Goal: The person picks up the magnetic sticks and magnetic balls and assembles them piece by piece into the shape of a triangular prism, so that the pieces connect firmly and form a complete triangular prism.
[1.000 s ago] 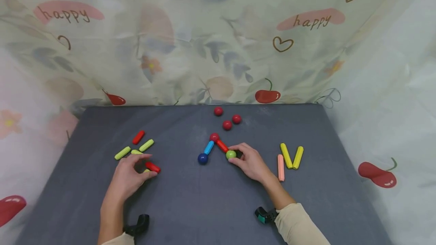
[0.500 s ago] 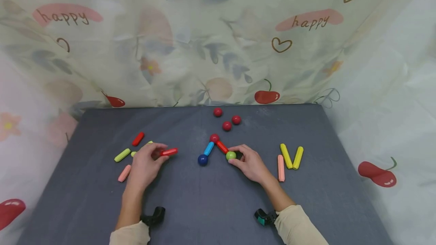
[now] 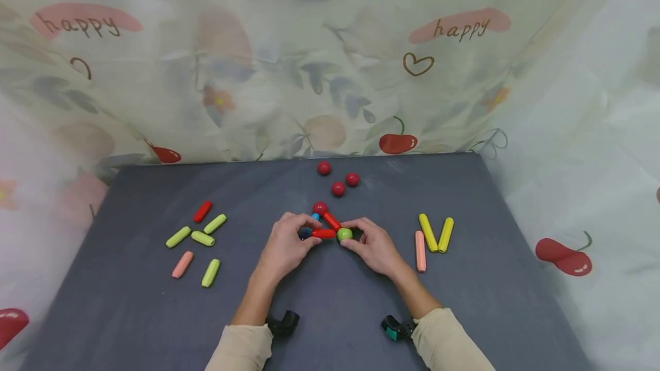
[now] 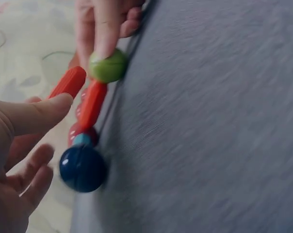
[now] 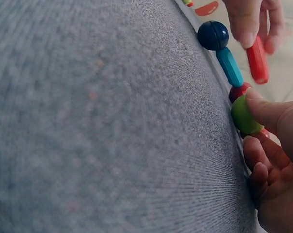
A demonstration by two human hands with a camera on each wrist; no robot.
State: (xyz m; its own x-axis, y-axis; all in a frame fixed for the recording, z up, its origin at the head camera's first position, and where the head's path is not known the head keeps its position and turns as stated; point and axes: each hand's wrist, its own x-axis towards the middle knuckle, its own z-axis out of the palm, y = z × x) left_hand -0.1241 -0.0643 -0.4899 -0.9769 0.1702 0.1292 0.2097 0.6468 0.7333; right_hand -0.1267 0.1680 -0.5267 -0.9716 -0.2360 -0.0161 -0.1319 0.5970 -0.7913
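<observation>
Between the thumb and fingers of my left hand [image 3: 285, 248] is a short red stick [image 3: 323, 234], raised off the table in the wrist views. My right hand [image 3: 377, 249] pinches a green ball [image 3: 344, 235]. A second red stick [image 3: 332, 221] runs from that ball to a red ball [image 3: 319, 208]. From the red ball a light-blue stick [image 5: 229, 66] leads to a dark-blue ball [image 4: 82, 168], forming a V. In the head view my left fingers partly cover the dark-blue ball and light-blue stick. Whether the held stick touches either ball, I cannot tell.
Three loose red balls [image 3: 338, 189] lie behind the V. On the left are several light-green sticks [image 3: 177, 237], a red stick [image 3: 203, 211] and a pink stick [image 3: 183, 264]. Two yellow sticks [image 3: 446, 235] and a longer pink stick [image 3: 420, 251] lie right. Printed cloth [image 3: 289, 73] hangs behind the table.
My left hand has picked up the red stick from the left group and carried it right, to between the dark-blue and green balls. My right hand has stayed on the green ball.
</observation>
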